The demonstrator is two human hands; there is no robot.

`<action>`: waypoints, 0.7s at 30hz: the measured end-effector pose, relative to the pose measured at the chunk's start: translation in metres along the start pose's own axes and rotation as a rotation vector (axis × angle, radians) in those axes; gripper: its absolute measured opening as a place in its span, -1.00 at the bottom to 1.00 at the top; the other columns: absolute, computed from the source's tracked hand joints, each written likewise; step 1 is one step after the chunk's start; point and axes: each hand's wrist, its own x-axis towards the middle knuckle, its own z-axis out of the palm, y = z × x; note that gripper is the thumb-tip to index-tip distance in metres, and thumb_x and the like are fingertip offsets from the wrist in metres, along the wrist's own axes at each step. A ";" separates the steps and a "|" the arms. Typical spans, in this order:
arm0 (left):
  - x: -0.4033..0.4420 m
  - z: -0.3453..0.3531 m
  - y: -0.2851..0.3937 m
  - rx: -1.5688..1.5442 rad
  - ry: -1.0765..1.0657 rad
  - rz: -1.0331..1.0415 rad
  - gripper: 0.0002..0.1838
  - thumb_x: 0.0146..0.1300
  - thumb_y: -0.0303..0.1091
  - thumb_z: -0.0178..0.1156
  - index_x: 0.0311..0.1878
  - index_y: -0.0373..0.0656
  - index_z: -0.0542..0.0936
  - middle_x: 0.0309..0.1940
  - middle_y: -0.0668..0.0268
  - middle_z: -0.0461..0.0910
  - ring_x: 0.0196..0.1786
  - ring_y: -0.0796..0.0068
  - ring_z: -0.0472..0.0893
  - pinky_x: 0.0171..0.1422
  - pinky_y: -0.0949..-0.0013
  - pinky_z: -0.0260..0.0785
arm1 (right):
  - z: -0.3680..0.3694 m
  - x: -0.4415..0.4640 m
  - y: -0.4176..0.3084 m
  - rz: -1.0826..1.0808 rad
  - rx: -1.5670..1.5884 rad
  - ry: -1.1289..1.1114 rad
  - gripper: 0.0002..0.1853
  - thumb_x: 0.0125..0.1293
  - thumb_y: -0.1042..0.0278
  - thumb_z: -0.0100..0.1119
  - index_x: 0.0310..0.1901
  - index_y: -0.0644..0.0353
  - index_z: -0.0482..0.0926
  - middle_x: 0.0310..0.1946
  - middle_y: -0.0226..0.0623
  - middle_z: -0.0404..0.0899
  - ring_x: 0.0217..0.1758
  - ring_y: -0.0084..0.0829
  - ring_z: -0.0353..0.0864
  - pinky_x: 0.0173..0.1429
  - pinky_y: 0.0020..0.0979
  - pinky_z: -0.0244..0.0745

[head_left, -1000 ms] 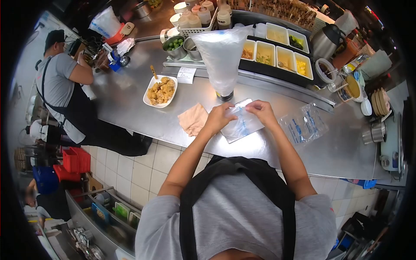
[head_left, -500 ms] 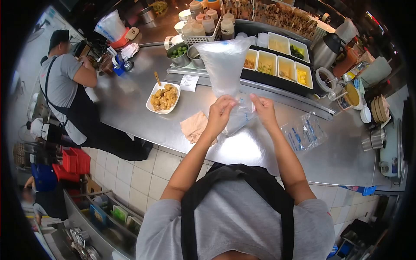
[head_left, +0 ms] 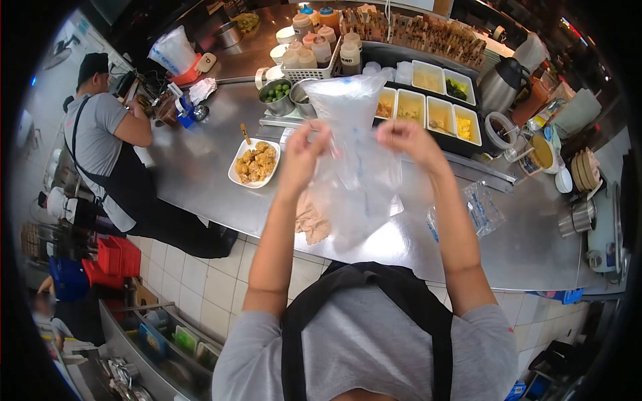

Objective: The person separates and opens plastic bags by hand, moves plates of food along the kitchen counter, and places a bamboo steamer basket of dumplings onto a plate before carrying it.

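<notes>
Between my two hands hangs a clear plastic bag [head_left: 358,194], spread wide over the steel counter. My left hand [head_left: 309,144] pinches its upper left edge; my right hand [head_left: 401,137] pinches the upper right edge. Behind the bag stands a tall bundle of clear plastic bags [head_left: 348,97], its lower part seen only through the film. A crumpled tan cloth [head_left: 312,220] lies under the bag's left side. To the left sits a white bowl [head_left: 235,179] of fried pieces [head_left: 255,162] with a handle sticking out. Another clear wrapper [head_left: 483,207] lies beyond my right forearm.
Food trays [head_left: 439,107] line the counter's back, beside a basket [head_left: 311,72] of sauce bottles. Pots [head_left: 277,105] stand behind the bowl. At right are a steel jug [head_left: 501,80] and small pans [head_left: 578,215]. A co-worker [head_left: 114,147] stands at the left, another person behind.
Both hands have risen and moved apart. The bag, earlier flat on the counter and then lifted a little, now hangs opened out between them.
</notes>
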 end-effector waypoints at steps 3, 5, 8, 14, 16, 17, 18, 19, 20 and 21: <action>0.044 -0.001 0.026 0.482 0.265 0.324 -0.89 0.16 -0.37 0.09 -0.42 -0.19 0.48 -0.49 0.40 0.46 -0.51 0.61 0.40 -0.41 0.51 0.35 | 0.008 0.039 -0.041 -0.176 -0.133 0.300 -0.86 0.12 0.30 0.16 -0.40 0.20 0.56 -0.55 -0.54 0.45 -0.54 -0.71 0.33 -0.46 -0.66 0.23; 0.073 -0.011 0.020 0.285 0.227 0.116 -0.89 0.14 -0.36 0.11 -0.42 -0.19 0.49 -0.45 0.39 0.45 -0.47 0.60 0.42 -0.40 0.52 0.35 | 0.007 0.070 -0.039 -0.189 -0.154 0.363 -0.85 0.13 0.30 0.15 -0.38 0.20 0.55 -0.51 -0.53 0.48 -0.51 -0.71 0.33 -0.45 -0.68 0.23; 0.110 -0.037 -0.017 -0.030 0.100 -0.151 -0.89 0.11 -0.36 0.13 -0.36 -0.19 0.50 -0.36 0.36 0.45 -0.37 0.58 0.44 -0.33 0.51 0.36 | 0.011 0.088 -0.021 -0.022 0.158 0.399 -0.75 0.11 0.25 0.16 -0.52 0.28 0.53 -0.62 -0.41 0.45 -0.60 -0.62 0.37 -0.51 -0.54 0.27; 0.061 -0.042 -0.074 -0.420 -0.027 -0.125 -0.68 0.09 -0.31 0.09 -0.09 -0.23 0.46 -0.31 0.30 0.50 -0.25 0.41 0.51 -0.17 0.40 0.36 | -0.001 0.105 0.045 0.402 0.211 0.278 -0.80 0.07 0.39 0.09 -0.64 0.27 0.48 -0.75 -0.34 0.39 -0.73 -0.48 0.29 -0.66 -0.42 0.16; 0.090 -0.069 -0.176 0.833 0.112 0.030 -0.75 0.04 -0.32 0.10 -0.21 -0.22 0.52 -0.47 0.33 0.52 -0.39 0.44 0.52 -0.29 0.37 0.37 | 0.010 0.092 0.096 0.448 0.032 0.290 -0.82 0.08 0.40 0.03 -0.60 0.27 0.48 -0.70 -0.30 0.41 -0.73 -0.48 0.31 -0.66 -0.41 0.19; 0.085 -0.061 -0.167 0.831 0.113 0.036 -0.75 0.04 -0.32 0.10 -0.21 -0.22 0.52 -0.47 0.33 0.52 -0.39 0.44 0.52 -0.29 0.37 0.37 | 0.016 0.086 0.117 0.434 0.017 0.265 -0.80 0.11 0.35 0.00 -0.55 0.26 0.49 -0.64 -0.28 0.45 -0.70 -0.51 0.34 -0.64 -0.41 0.24; 0.075 -0.049 -0.147 0.709 0.179 -0.166 -0.81 0.02 -0.37 0.10 -0.29 -0.22 0.52 -0.55 0.34 0.50 -0.47 0.45 0.50 -0.37 0.38 0.36 | 0.015 0.085 0.118 0.426 0.010 0.265 -0.80 0.11 0.35 0.00 -0.55 0.26 0.49 -0.64 -0.28 0.45 -0.70 -0.51 0.34 -0.64 -0.41 0.24; 0.068 -0.042 -0.134 0.584 0.243 -0.366 -0.87 0.01 -0.41 0.09 -0.37 -0.22 0.53 -0.63 0.35 0.48 -0.55 0.47 0.48 -0.45 0.39 0.35 | 0.016 0.085 0.118 0.453 0.131 0.289 -0.81 0.12 0.35 0.01 -0.54 0.25 0.51 -0.67 -0.30 0.42 -0.68 -0.50 0.33 -0.63 -0.43 0.21; 0.063 -0.041 -0.131 0.588 0.244 -0.367 -0.87 0.01 -0.41 0.09 -0.37 -0.22 0.53 -0.63 0.35 0.48 -0.55 0.47 0.48 -0.45 0.39 0.35 | 0.020 0.080 0.120 0.485 0.259 0.312 -0.81 0.12 0.34 0.02 -0.53 0.24 0.53 -0.69 -0.33 0.40 -0.66 -0.49 0.32 -0.62 -0.44 0.18; 0.056 -0.041 -0.129 0.374 0.285 -0.385 -0.89 0.04 -0.37 0.11 -0.43 -0.22 0.51 -0.64 0.36 0.47 -0.59 0.50 0.45 -0.50 0.42 0.33 | 0.027 0.069 0.112 0.489 0.266 0.311 -0.81 0.12 0.34 0.02 -0.53 0.24 0.53 -0.69 -0.33 0.40 -0.66 -0.49 0.32 -0.62 -0.44 0.18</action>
